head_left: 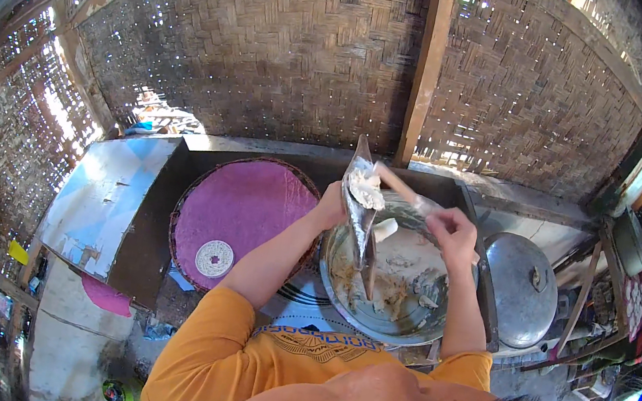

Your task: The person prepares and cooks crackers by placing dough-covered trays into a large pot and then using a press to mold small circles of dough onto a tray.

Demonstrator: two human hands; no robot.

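Left of the basin (400, 340) is a round tray (173, 222). A pink cloth (249, 200) covers it, and a white disc with small holes (214, 259) lies on the cloth, on the side near the person.

Over the left part of the basin is a long brown trough (354, 221). It is narrow, and its long way runs from the far side toward the person. The far tip points at the woven wall and leans a bit left. The near tip points down over the basin. White paste (367, 188) fills its upper part.

The left hand (331, 206) is closed on the trough's left side, but I cannot tell how its fingers bend underneath.

The basin holds pale, messy paste with brown patches. A smooth white piece (385, 229) sits in it too.

Over the basin's right part, the right hand (453, 234) pinches a stick (397, 183), which points left to the paste.

Right of the basin is a big metal lid (514, 292).
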